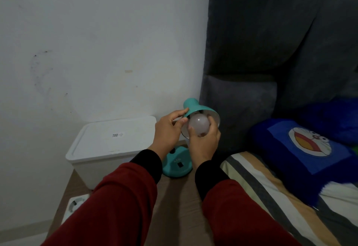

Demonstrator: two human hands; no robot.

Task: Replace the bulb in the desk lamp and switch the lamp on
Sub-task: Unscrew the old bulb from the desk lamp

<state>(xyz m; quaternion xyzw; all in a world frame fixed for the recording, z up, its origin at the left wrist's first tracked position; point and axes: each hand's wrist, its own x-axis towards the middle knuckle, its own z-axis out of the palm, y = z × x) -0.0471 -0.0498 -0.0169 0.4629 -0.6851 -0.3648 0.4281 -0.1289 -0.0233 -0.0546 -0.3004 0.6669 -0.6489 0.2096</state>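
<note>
My left hand (166, 129) grips the teal lamp shade (195, 110), tilted so its mouth opens down toward me. My right hand (203, 141) cups the white bulb (199, 124) inside that mouth, dome facing me.

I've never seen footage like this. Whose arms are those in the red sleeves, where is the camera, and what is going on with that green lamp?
No machine here: the arms belong to a person, and the single picture comes from a wide-angle camera worn on their head, looking forward and down. The left hand steadies the teal shade of a desk lamp, while the right hand grips a frosted white bulb sitting at the shade's opening. The bulb is unlit; whether it is going in or coming out cannot be told. The lamp's round base stands on a brown bedside surface, next to a white lidded box. To the right is a bed with a striped sheet and a blue cartoon pillow.
</note>
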